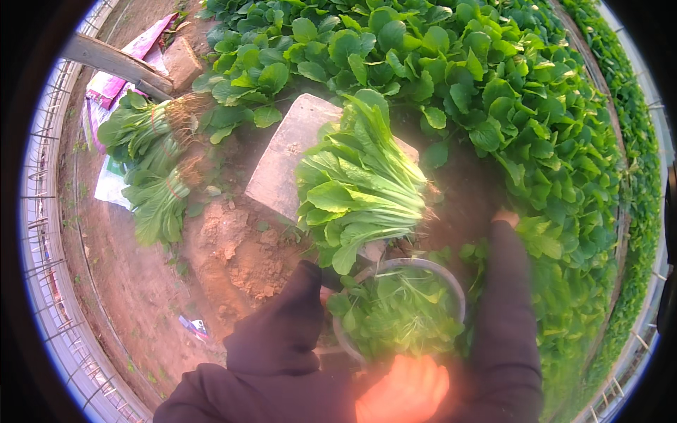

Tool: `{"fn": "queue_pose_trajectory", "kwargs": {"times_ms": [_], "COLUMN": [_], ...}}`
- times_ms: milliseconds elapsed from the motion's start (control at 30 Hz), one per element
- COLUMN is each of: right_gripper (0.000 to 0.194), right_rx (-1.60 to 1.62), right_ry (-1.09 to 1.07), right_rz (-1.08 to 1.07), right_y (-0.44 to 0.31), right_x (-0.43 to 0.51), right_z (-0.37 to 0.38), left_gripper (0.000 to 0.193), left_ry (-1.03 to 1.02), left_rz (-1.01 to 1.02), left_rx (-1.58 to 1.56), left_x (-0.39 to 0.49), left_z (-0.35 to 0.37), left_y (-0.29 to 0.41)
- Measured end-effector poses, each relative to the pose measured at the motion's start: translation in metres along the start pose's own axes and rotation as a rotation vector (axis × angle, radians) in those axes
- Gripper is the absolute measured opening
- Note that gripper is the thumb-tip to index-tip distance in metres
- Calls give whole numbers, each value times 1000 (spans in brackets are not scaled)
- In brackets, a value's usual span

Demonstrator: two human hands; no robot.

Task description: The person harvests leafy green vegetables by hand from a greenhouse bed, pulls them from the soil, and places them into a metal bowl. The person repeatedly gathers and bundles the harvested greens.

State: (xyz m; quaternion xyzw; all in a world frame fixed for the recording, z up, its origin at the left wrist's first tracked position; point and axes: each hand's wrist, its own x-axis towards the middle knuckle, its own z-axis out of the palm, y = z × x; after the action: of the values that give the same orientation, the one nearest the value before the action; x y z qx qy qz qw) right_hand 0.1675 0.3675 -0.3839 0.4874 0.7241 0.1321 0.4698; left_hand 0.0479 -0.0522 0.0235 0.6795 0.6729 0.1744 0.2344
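Note:
My left hand (404, 390) is low in the view, fingers bent, near the front of a round tub (461, 296). It is blurred by glare, so I cannot see whether it holds anything. Loose leafy greens (396, 309) fill the tub. My right hand (505, 217) reaches down at the edge of the growing leaf crop (539, 132); its fingers are hidden. Between my arms and the far plants, a pile of pulled leafy greens (365, 180) lies across a pale flat block (280, 153), roots pointing right.
Banded bundles of greens (158, 177) lie on the left, roots towards the block. Behind them are pink and white printed sacks (106, 95), a brick-like block (182, 63) and a wooden post (116, 61). Crumbly soil (240, 254) lies left of the tub. A metal-framed wall (45, 211) curves along the left.

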Motion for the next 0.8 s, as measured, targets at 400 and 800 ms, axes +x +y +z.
{"fn": "queue_pose_trajectory", "kwargs": {"times_ms": [400,800], "right_gripper": [24,13], "right_rx": [75,308], "right_ry": [278,632], "right_rz": [46,-101], "right_y": [12,-48], "right_x": [-71,-126], "right_z": [5,-7], "left_gripper": [24,22], "left_ry": [-45,-20], "left_rz": [73,60], "left_rx": [143,130], "left_x": [13,16], "left_z": [6,32], "left_y": [10,13]}}
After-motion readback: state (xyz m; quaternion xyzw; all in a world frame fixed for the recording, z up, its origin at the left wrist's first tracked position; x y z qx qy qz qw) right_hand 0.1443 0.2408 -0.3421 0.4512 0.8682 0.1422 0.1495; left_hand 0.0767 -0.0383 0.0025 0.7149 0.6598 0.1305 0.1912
